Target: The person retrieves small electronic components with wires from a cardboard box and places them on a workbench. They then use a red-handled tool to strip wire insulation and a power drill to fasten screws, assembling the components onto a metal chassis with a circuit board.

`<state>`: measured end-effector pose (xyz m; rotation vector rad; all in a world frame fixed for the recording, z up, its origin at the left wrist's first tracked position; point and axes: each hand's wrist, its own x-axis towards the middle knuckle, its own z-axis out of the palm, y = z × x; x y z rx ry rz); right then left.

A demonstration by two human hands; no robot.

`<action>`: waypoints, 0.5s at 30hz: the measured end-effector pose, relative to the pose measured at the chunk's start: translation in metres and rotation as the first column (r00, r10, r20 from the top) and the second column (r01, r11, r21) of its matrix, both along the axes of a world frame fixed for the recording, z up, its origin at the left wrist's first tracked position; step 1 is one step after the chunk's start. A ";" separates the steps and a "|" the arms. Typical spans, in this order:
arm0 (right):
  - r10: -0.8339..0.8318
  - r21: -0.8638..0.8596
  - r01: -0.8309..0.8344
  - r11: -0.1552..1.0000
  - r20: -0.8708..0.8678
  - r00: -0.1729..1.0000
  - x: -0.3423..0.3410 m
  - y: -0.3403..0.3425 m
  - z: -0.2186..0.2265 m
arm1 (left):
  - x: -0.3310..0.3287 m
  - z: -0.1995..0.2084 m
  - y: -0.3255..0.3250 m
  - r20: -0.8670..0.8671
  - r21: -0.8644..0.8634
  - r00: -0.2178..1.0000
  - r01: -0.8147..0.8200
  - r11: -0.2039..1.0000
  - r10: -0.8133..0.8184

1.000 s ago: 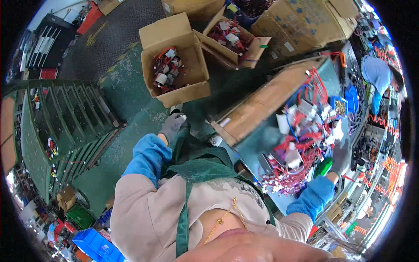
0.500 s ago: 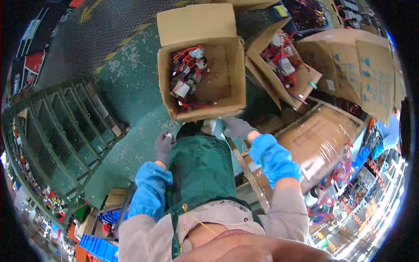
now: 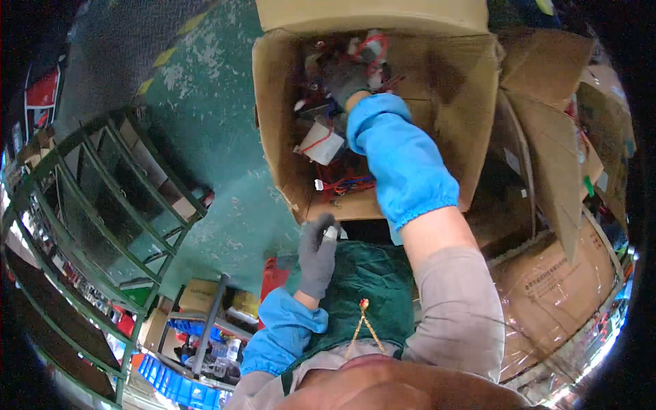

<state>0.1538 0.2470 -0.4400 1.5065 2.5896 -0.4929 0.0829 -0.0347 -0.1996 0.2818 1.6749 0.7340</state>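
My right hand (image 3: 345,82), in a grey glove, reaches deep into an open cardboard box (image 3: 273,130). It is among wired parts (image 3: 372,51) with red leads, and its fingers are dark and blurred, so their hold does not show. Nearer me in the box lie a pale square part (image 3: 321,143) with a red wire across it and a white connector (image 3: 319,184) on red and blue wires. My left hand (image 3: 318,256), also grey-gloved, is closed with curled fingers just outside the box's near edge, above my green apron. A small white patch shows at its fingertips; what it is I cannot make out.
At the right, another cardboard box (image 3: 547,157) has raised flaps, with a film-wrapped carton (image 3: 553,294) below it. A green metal rack (image 3: 109,205) stands at the left. Blue bins (image 3: 181,386) and a grey-railed shelf (image 3: 212,324) are at the lower left.
My right hand has gone from the box's near edge into the box, among the wired parts. The box now looks larger and closer. My left hand has come nearer its edge.
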 end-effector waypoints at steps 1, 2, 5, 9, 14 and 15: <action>-0.026 -0.065 0.028 0.998 0.036 0.999 0.006 0.002 0.006 | 0.001 -0.006 0.005 -0.044 0.040 0.994 -0.102 0.994 0.104; -0.051 -0.129 0.062 0.990 0.081 0.995 0.015 0.002 0.011 | -0.001 -0.010 0.015 -0.103 0.053 0.992 -0.072 0.996 0.077; -0.024 -0.158 0.043 0.987 0.123 0.992 0.057 -0.013 -0.001 | -0.001 -0.038 0.051 -0.205 0.075 0.977 -0.042 0.996 0.057; -0.142 -0.377 0.147 0.915 0.042 0.989 0.100 -0.040 0.015 | -0.010 -0.144 0.063 -0.112 -0.033 0.992 0.047 0.998 -0.050; -0.268 -0.498 0.232 0.836 -0.002 0.963 0.154 -0.121 0.042 | -0.016 -0.299 -0.007 0.198 -0.410 0.978 0.018 0.912 0.070; -0.315 -0.578 0.323 0.749 0.119 0.942 0.163 -0.147 0.039 | -0.006 -0.312 -0.003 0.061 -0.539 0.994 -0.042 0.841 0.089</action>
